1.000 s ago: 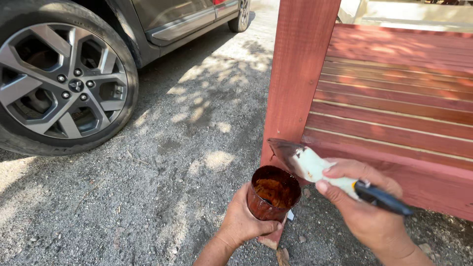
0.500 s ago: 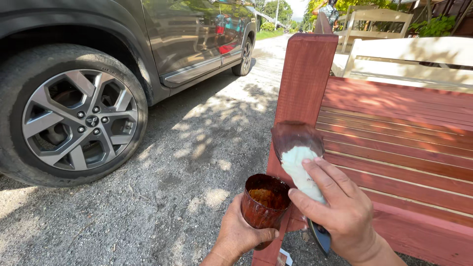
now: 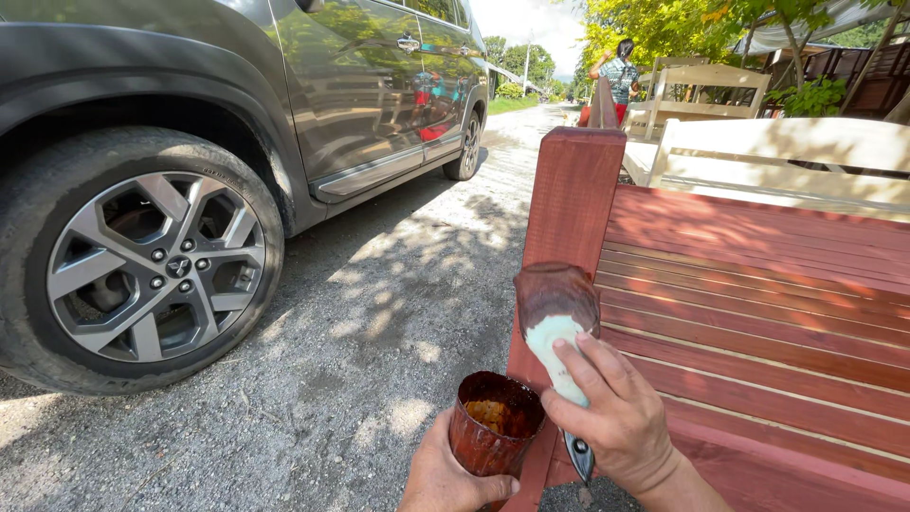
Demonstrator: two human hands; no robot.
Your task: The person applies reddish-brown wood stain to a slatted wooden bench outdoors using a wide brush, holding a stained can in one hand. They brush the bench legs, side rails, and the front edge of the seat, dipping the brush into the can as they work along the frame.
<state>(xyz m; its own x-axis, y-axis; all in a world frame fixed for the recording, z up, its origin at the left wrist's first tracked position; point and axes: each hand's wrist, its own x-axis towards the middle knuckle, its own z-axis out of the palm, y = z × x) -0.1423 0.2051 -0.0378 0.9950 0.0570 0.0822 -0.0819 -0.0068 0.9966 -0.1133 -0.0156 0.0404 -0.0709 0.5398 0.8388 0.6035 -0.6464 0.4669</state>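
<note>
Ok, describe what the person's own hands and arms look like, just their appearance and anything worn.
Both are bare. The left hand shows no glove, ring or watch, and no sleeve reaches its wrist. The right hand is likewise ungloved, with short plain nails, no ring showing, and a bare wrist and forearm without sleeve, band or watch.

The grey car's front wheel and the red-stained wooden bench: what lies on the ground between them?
In the head view, only gravel ground in dappled shade lies between the front wheel and the red-stained bench.
</note>
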